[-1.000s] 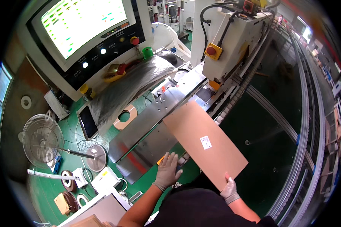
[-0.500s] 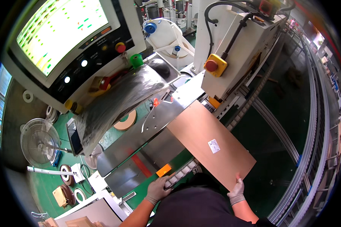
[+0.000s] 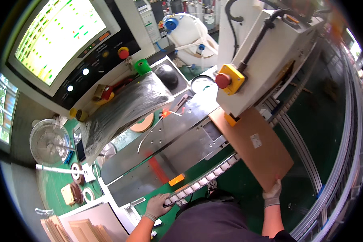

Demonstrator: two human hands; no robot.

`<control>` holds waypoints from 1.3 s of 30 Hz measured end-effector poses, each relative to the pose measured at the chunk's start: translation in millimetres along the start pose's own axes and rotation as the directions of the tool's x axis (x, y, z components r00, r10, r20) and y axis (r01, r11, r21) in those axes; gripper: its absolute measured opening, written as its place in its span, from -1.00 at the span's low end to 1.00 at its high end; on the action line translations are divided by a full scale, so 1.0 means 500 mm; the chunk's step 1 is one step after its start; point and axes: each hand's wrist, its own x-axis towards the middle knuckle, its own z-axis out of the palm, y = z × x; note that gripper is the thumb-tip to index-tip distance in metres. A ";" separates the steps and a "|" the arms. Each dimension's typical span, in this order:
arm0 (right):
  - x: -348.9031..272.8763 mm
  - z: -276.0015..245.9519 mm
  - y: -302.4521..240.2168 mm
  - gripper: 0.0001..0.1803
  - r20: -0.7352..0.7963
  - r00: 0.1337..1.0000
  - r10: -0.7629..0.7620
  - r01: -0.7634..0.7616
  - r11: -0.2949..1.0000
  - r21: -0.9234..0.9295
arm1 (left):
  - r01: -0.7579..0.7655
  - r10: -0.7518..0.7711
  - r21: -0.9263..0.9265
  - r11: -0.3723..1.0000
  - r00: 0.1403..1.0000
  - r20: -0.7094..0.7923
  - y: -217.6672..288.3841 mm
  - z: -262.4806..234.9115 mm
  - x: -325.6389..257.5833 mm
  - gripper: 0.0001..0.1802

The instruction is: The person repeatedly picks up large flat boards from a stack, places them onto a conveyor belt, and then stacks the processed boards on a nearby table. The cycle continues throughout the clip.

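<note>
My right hand (image 3: pixel 272 195), in a pale glove, grips the near corner of a flat brown board (image 3: pixel 266 151). A small white label (image 3: pixel 255 140) is stuck on the board's upper face. The board's far end lies under the machine head (image 3: pixel 266 68), beside its orange guard piece (image 3: pixel 231 119). My left hand (image 3: pixel 157 206), also gloved, is closed at the near left end of the white roller rail (image 3: pixel 201 182); its fingertips are partly hidden. Left of the board stretches a metal machine bed (image 3: pixel 149 177) with a red strip and an orange block (image 3: pixel 176 180) on it.
A control panel with a lit screen (image 3: pixel 60 40) stands at upper left. A red stop button (image 3: pixel 223 80) sits on the machine head. Behind the bed are a plastic-covered shelf (image 3: pixel 129 105) and a fan (image 3: pixel 48 141). Metal rails (image 3: pixel 339 161) curve along the right.
The board has moved right and forward, its far end now under the machine head, with my right hand on it. My left hand has shifted left along the rail. The view has also shifted.
</note>
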 end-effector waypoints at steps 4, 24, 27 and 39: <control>0.067 0.019 -0.076 -0.47 -0.033 0.999 -0.003 -0.002 0.989 -0.150 | 0.062 -0.062 0.013 0.998 0.997 0.054 0.017 -0.016 0.001 -0.35; -0.156 0.351 0.449 -0.72 0.961 0.218 0.172 0.920 0.294 -0.261 | 0.193 -0.379 -0.436 0.879 0.839 -0.391 -0.041 0.076 -0.240 -0.38; -0.263 0.405 0.548 -0.62 0.823 0.020 0.568 0.973 0.178 -0.147 | 0.416 -0.705 -0.577 0.703 0.516 -0.486 -0.159 0.134 -0.440 -0.53; -0.365 0.357 0.719 -0.41 0.768 0.038 0.639 0.970 -0.208 0.125 | 0.401 -0.453 -0.916 0.032 -0.811 -0.371 -0.334 0.257 -1.384 -0.69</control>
